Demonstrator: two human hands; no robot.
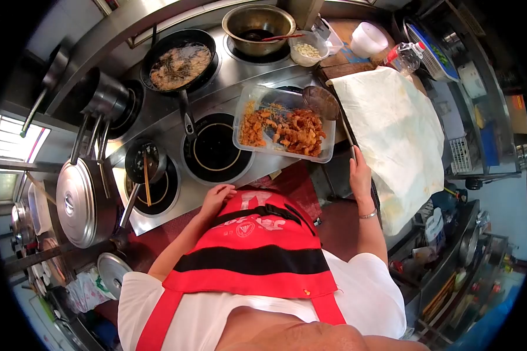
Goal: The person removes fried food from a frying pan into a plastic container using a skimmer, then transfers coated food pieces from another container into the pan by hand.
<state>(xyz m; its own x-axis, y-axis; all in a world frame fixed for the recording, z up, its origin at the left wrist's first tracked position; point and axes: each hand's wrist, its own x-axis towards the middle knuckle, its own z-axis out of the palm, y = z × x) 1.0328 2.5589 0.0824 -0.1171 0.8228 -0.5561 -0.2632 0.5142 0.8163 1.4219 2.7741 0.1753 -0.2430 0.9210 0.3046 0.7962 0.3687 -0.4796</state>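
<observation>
My right hand (360, 173) is closed round the handle of a strainer (321, 103), whose round head rests over the right end of a clear plastic tub (260, 98). Fried pieces (301, 132) lie in that tub, on the stove's edge. My left hand (218, 198) is at the counter's front edge by the red apron (249, 281), its fingers loosely bent; whether they touch anything is unclear. In a black frying pan (184, 100) at the back, more pieces (181, 67) sit in bubbling oil.
A metal bowl (231, 24) and a tub of pale pieces (306, 51) stand at the back. On the left are a small pan (136, 169) with chopsticks (146, 181) and a lidded pot (76, 202). A white cloth (392, 134) covers the right counter.
</observation>
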